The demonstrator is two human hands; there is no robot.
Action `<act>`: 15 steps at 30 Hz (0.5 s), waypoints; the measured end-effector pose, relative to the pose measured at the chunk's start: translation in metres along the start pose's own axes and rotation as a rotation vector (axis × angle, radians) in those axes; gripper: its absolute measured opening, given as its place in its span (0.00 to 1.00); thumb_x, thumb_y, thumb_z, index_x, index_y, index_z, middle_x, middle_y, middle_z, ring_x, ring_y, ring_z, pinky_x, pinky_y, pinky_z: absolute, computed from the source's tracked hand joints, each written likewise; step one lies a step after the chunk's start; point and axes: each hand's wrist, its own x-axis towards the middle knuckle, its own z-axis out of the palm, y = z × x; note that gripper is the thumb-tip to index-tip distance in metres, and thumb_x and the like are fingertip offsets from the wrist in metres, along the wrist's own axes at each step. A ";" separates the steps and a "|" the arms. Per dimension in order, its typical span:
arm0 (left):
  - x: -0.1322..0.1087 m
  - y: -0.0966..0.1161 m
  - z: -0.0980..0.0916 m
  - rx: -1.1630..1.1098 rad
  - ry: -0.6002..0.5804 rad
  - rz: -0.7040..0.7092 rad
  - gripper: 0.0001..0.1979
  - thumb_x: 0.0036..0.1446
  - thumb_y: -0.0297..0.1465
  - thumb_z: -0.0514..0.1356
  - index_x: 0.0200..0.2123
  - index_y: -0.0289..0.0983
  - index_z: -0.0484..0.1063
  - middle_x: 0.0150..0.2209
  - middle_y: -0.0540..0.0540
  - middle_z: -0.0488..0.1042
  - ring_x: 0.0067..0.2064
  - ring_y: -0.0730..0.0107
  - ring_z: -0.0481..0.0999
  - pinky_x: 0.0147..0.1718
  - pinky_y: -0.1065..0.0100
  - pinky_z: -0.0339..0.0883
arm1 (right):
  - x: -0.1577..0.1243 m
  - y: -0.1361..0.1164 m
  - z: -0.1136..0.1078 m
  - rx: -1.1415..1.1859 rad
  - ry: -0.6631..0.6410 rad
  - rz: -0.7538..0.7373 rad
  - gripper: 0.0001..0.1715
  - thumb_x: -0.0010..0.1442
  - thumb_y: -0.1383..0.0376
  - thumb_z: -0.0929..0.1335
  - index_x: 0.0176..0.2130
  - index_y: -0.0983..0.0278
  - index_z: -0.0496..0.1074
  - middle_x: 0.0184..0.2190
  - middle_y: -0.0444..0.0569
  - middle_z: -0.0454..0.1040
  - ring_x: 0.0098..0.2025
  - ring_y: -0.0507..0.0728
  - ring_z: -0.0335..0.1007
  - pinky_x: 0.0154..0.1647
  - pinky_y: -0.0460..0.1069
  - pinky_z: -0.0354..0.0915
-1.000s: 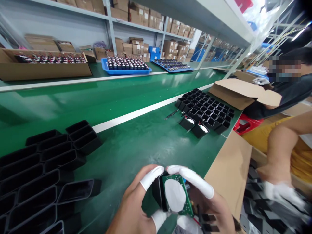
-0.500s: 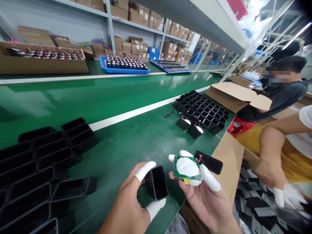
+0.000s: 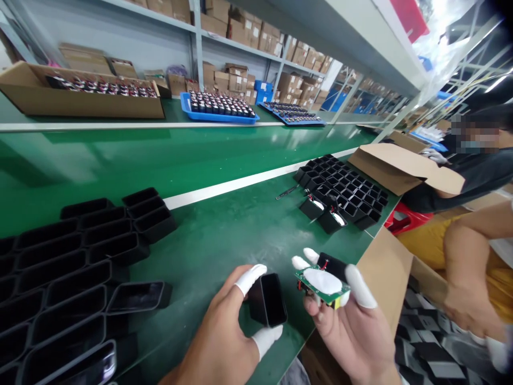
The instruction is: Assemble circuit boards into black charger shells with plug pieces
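My left hand (image 3: 224, 331), with white finger cots on thumb and forefinger, grips a small black rectangular plastic housing (image 3: 267, 300) with its open end toward me. My right hand (image 3: 352, 326), also with finger cots, holds a green circuit board with a white pad (image 3: 323, 282) and a black battery pack (image 3: 332, 264) attached by wires. The board sits just right of the housing, apart from it. Both hands hover over the near edge of the green bench (image 3: 224, 235).
Rows of empty black housings (image 3: 80, 256) lie at the left, another cluster (image 3: 344, 187) at the right with two filled ones. An open cardboard box (image 3: 385, 272) stands right of my hands. A co-worker's arm (image 3: 468, 267) reaches into it. Blue trays (image 3: 218, 109) and a carton (image 3: 80, 96) sit beyond the belt.
The board and battery have come out of the housing and moved right in my right hand; the hands have separated. The view has shifted slightly.
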 end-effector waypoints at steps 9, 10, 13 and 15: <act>-0.002 0.005 0.003 -0.108 0.023 -0.032 0.31 0.50 0.28 0.67 0.57 0.51 0.68 0.61 0.51 0.67 0.54 0.60 0.77 0.56 0.62 0.74 | -0.026 -0.002 0.008 -0.475 0.330 -0.130 0.46 0.45 0.62 0.82 0.58 0.46 0.65 0.61 0.52 0.71 0.41 0.65 0.82 0.33 0.54 0.80; -0.003 0.006 0.004 -0.120 0.038 -0.027 0.30 0.49 0.29 0.68 0.56 0.51 0.69 0.60 0.51 0.68 0.52 0.61 0.78 0.54 0.63 0.75 | -0.027 -0.002 0.010 -0.491 0.316 -0.111 0.49 0.45 0.61 0.83 0.60 0.45 0.63 0.60 0.52 0.71 0.41 0.65 0.82 0.32 0.54 0.80; -0.004 0.007 0.006 -0.151 0.076 -0.010 0.29 0.48 0.30 0.68 0.55 0.53 0.70 0.58 0.53 0.70 0.50 0.63 0.79 0.52 0.66 0.76 | -0.028 -0.002 0.016 -0.520 0.215 -0.097 0.50 0.50 0.57 0.80 0.63 0.44 0.57 0.59 0.54 0.70 0.44 0.65 0.82 0.41 0.57 0.80; -0.004 0.005 0.006 -0.151 0.069 -0.011 0.30 0.48 0.29 0.68 0.55 0.54 0.70 0.59 0.53 0.70 0.51 0.63 0.79 0.52 0.66 0.75 | -0.030 -0.001 0.020 -0.586 0.159 -0.144 0.44 0.57 0.56 0.77 0.64 0.44 0.55 0.61 0.55 0.69 0.48 0.65 0.81 0.45 0.58 0.78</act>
